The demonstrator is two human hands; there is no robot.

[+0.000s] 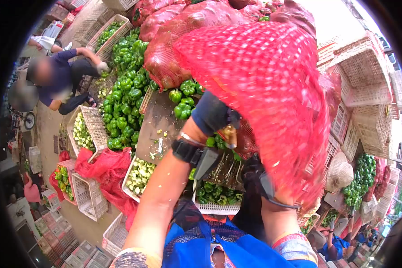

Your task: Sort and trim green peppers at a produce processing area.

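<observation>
A large red mesh bag (259,76), blurred by motion, spreads in front of me from the upper middle down to the right. My left hand (211,114), in a dark glove, is closed at the bag's lower edge. Below the bag's edge is my right hand (253,172), also dark-gloved; its fingers are smeared and partly covered, so I cannot tell what it holds. Green bell peppers (183,105) lie on the brown board (158,120) beyond my left hand. Close to my body, a white crate (216,209) holds more green peppers.
Full red mesh sacks (187,35) are piled at the back. A long heap of green peppers (125,98) lies left, where a person (60,80) sits. Crates of pale trimmings (140,176) stand nearby. Stacked crates (366,76) and a straw hat (339,172) are on the right.
</observation>
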